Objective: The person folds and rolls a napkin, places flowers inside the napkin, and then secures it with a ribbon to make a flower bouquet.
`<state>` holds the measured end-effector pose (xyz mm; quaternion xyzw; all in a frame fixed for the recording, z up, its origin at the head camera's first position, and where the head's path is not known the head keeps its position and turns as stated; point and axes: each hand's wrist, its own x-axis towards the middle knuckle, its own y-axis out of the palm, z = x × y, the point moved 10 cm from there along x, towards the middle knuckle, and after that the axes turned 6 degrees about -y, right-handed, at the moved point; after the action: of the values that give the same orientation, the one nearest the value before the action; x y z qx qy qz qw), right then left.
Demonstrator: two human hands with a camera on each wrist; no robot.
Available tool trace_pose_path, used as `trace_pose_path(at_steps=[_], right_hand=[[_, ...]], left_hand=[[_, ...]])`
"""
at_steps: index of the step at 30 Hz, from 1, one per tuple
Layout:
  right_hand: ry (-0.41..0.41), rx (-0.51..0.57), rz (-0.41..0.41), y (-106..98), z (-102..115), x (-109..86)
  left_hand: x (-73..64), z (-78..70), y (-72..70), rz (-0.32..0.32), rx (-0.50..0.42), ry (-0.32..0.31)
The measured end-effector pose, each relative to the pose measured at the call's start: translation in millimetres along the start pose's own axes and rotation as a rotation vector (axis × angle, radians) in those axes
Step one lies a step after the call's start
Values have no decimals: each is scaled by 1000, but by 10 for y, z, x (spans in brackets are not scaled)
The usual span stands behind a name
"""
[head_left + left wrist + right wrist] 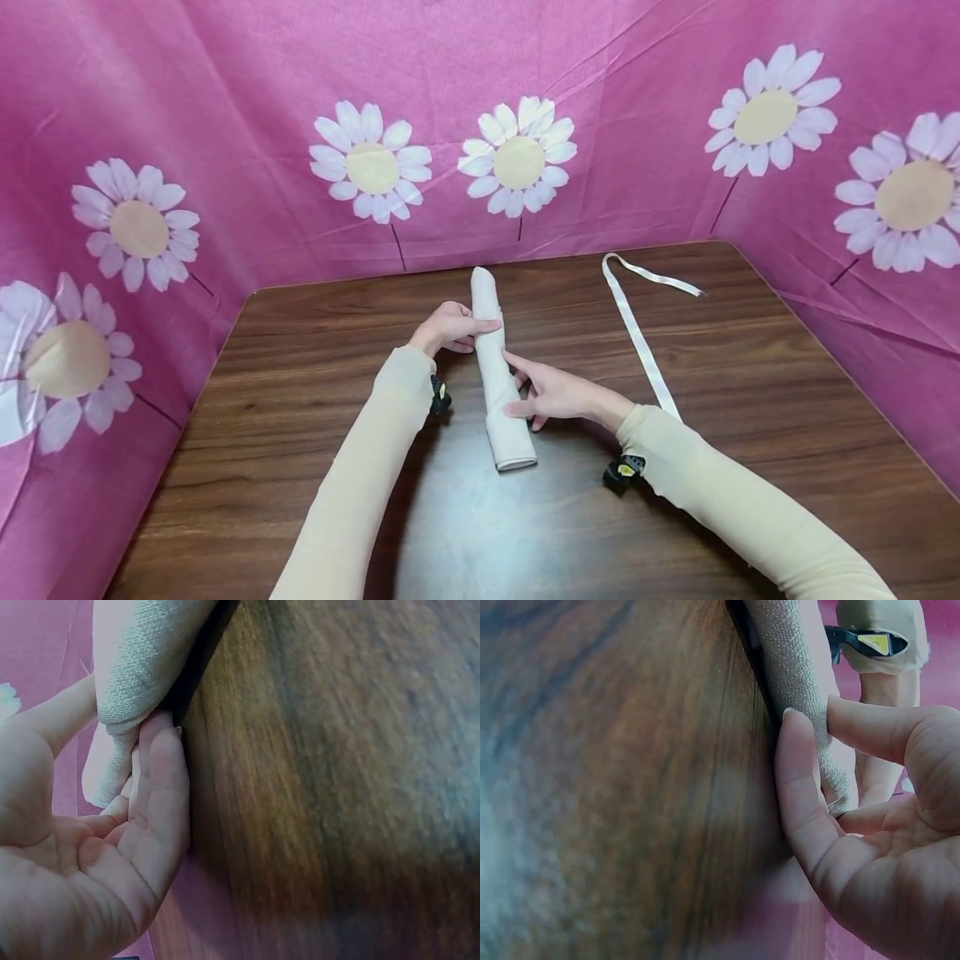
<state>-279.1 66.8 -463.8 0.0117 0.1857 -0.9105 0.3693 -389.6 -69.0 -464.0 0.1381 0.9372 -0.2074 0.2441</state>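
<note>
A cream towel (493, 371), rolled into a long tube, lies on the table pointing away from me in the head view. My left hand (450, 327) grips its far half from the left, thumb across the top and fingers low at the side. From the right, my right hand (558, 393) holds the nearer half with thumb and fingers. Terry texture shows on the towel roll (146, 664) in the left wrist view, where the fingertips tuck under its edge. In the right wrist view the thumb and fingers press the towel (795, 660) close to the tabletop.
A white ribbon (637, 337) lies bent on the right of the brown wooden table (300, 400), partly behind my right sleeve. A pink flowered cloth (247, 100) surrounds the table's back and sides. Black wrist cameras (622, 472) sit at both cuffs.
</note>
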Motion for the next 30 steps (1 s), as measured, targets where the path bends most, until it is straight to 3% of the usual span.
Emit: trace_pose_path(at_steps=[7, 15, 24, 30], right_hand=[[-27, 3, -17, -5, 9, -7], [-3, 97, -3, -71, -33, -93], [-102, -100, 15, -627, -53, -453], [-70, -176, -44, -1074, -158, -770]], left_hand=[[-9, -10, -13, -8, 4, -4], [-9, -5, 3, -5, 14, -19], [13, -19, 33, 8, 40, -36], [19, -3, 22, 13, 25, -38]])
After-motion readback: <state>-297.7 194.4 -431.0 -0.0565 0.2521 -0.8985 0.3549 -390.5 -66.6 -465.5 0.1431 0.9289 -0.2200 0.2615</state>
